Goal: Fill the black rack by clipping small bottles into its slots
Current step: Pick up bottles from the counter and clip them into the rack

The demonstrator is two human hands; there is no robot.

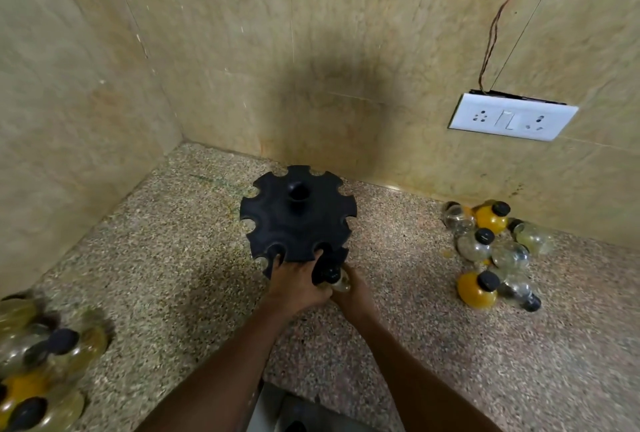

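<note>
Your round black plastic rack (298, 215), with its notched rim and hollow centre post, stands upright on the speckled granite counter (194, 269) near the corner of the beige tiled walls. Your left hand (299, 281) grips the rack's near edge, fingers curled up over the rim by two notches. Just right of it, your right hand (349, 289) is closed around a small clear glass bottle with a black cap (334, 275), pressed against the rack's lower tier; you cannot tell whether it sits in a slot. Well to the right of the rack lies a cluster of clear and yellow-filled bottles (491, 251). Far to the left of the rack sits another blurred heap of bottles (38, 362). Behind and right of the rack, a white socket plate (512, 116) hangs on the wall
</note>
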